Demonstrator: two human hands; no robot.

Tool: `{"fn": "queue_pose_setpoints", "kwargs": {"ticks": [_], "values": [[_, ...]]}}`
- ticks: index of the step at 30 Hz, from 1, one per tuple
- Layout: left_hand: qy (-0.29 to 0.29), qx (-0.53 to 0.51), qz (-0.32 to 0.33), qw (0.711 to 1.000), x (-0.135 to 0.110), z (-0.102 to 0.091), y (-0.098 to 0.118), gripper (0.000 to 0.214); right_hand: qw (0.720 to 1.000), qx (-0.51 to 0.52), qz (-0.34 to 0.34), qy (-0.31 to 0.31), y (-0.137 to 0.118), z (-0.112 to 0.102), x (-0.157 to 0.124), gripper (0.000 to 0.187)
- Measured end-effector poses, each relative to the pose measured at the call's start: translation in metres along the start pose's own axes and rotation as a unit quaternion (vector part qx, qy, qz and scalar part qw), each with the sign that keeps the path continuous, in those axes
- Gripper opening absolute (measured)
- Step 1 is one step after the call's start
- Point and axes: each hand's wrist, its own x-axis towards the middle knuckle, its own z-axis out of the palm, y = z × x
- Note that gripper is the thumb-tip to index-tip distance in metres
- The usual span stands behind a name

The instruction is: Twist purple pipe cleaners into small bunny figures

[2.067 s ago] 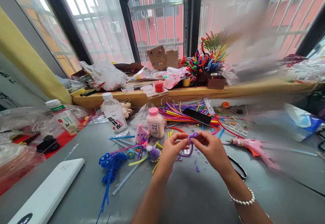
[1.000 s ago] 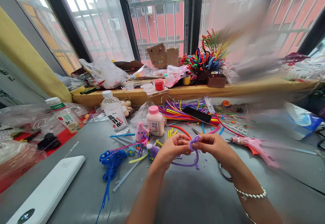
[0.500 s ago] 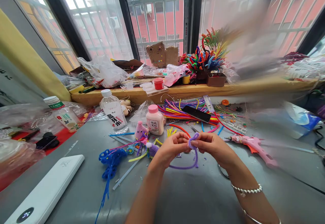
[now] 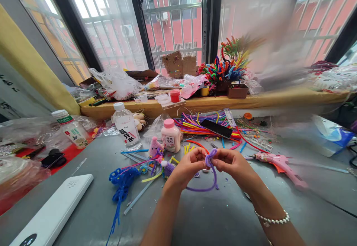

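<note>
One purple fuzzy stem [image 4: 209,159], held in the air above the grey table [image 4: 217,220], between the two hands, its upper part bent into a small loop and its tail curving down and leftward; left hand [image 4: 192,164], thumb and fingertips closed on the loop's left side, presumably to steady it; right hand [image 4: 232,162], thumb and forefinger pinching the opposite side, which likely keeps the bend from springing open; both wrists low and close together, probably so that small finger movements stay controlled; one bundle of coloured stems [image 4: 192,125], laid behind the hands, seemingly as stock within reach; one black phone [image 4: 216,128], lying across that bundle, reason not evident; one pink glue gun [image 4: 276,159], on its side to the right, its nozzle pointing toward the work, apparently for easy pick-up; one pink figure [image 4: 155,147] and one purple figure [image 4: 167,168], near the left hand, perhaps parked there to leave the front free; one blue knotted piece [image 4: 122,179], lying farther left, well apart from the hands.
</note>
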Motion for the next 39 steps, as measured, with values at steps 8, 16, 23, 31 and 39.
{"fn": "queue_pose_setpoints", "kwargs": {"ticks": [8,16,23,31,39], "values": [[-0.001,-0.019,0.038,0.999,-0.001,0.002,-0.001,0.029,1.000,0.021,0.004,0.000,-0.006,0.000,-0.001,0.020],[0.048,-0.038,0.075,0.995,0.003,0.006,-0.005,0.027,0.995,0.091,0.027,0.021,0.002,0.004,0.002,0.023],[0.050,-0.039,0.087,0.994,0.002,0.006,-0.004,0.031,0.977,0.202,0.054,-0.030,0.005,0.007,0.002,0.021],[-0.028,-0.026,0.104,0.994,-0.004,0.001,0.002,0.026,0.974,0.212,0.050,-0.065,0.001,0.003,-0.003,0.018],[-0.014,-0.010,0.118,0.993,-0.004,0.006,0.000,0.025,0.993,0.111,-0.007,-0.045,0.000,0.000,-0.002,0.018]]}}
